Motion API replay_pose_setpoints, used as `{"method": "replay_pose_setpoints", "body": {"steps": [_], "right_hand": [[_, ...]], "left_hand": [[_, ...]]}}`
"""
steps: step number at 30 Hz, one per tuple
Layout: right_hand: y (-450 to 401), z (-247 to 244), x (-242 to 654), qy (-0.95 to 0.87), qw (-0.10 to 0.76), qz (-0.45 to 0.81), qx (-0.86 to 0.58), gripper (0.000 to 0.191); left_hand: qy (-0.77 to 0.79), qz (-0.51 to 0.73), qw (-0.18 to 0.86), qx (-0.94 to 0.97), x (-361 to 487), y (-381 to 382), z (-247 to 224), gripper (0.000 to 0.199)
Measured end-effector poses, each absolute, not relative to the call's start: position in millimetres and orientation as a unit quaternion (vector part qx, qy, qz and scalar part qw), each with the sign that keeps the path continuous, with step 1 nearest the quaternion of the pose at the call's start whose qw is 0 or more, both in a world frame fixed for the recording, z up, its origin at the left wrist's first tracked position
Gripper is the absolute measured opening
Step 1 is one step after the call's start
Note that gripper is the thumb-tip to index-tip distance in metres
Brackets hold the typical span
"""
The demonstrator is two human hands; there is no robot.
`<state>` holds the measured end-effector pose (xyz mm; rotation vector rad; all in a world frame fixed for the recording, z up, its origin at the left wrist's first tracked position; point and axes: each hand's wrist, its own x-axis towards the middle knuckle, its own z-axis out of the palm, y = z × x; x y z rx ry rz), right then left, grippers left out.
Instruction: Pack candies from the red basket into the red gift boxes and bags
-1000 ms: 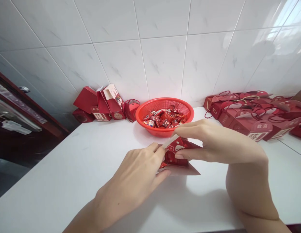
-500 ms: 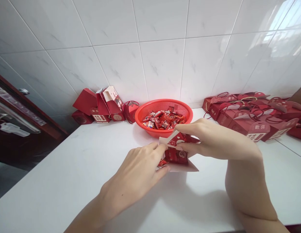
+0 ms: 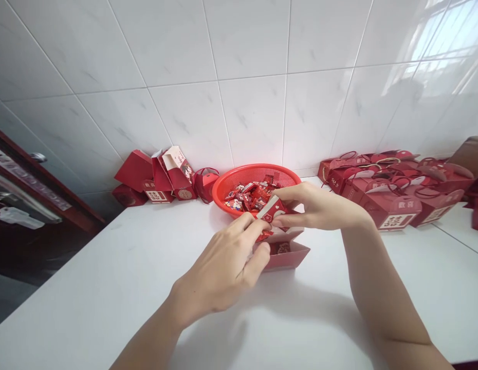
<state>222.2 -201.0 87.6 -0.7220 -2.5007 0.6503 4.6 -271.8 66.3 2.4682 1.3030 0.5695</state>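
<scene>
A small open red gift box (image 3: 288, 261) stands on the white table in front of me, with a dark red wrapped piece partly visible inside. Above its opening, my right hand (image 3: 312, 205) pinches a red packet (image 3: 273, 209) with a flower print and a pale zigzag edge. My left hand (image 3: 227, 262) is at the box's left side, its fingertips against the packet's lower corner. Between its fingers and thumb shows a shiny red-wrapped candy (image 3: 264, 236), partly hidden. Just behind the hands is a red plastic basket (image 3: 219, 189) of wrapped candies (image 3: 249, 195).
Several red gift boxes with cord handles (image 3: 393, 200) crowd the right side by the tiled wall (image 3: 254, 113). More red boxes (image 3: 156, 177) lean together at the back left. A dark cabinet (image 3: 42, 221) lies beyond the table's left edge.
The packet in my right hand has risen clear of the box opening. My left hand and the candy have lifted too, its thumb now more bent. The box now shows its red outer wall.
</scene>
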Motion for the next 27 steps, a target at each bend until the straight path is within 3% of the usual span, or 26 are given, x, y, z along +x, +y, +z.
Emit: {"method": "replay_pose_setpoints", "body": {"steps": [3, 11, 16, 21, 27], "right_hand": [[-190, 84, 225, -0.896, 0.236, 0.280, -0.251, 0.015], [-173, 75, 229, -0.850, 0.250, 0.415, -0.208, 0.019], [-168, 72, 229, -0.848, 0.248, 0.422, -0.202, 0.020], [-169, 73, 231, -0.837, 0.255, 0.442, -0.199, 0.022], [-168, 70, 230, -0.759, 0.383, 0.480, -0.213, 0.022]], "left_hand": [[0.424, 0.211, 0.156, 0.867, 6, -266, 63, 0.034], [0.411, 0.275, 0.231, 0.838, 10, -251, 53, 0.022], [0.418, 0.324, 0.196, 0.826, 13, -246, 47, 0.015], [0.431, 0.278, 0.151, 0.845, 7, -244, 50, 0.022], [0.432, 0.201, 0.166, 0.864, -4, -235, 48, 0.038]]}}
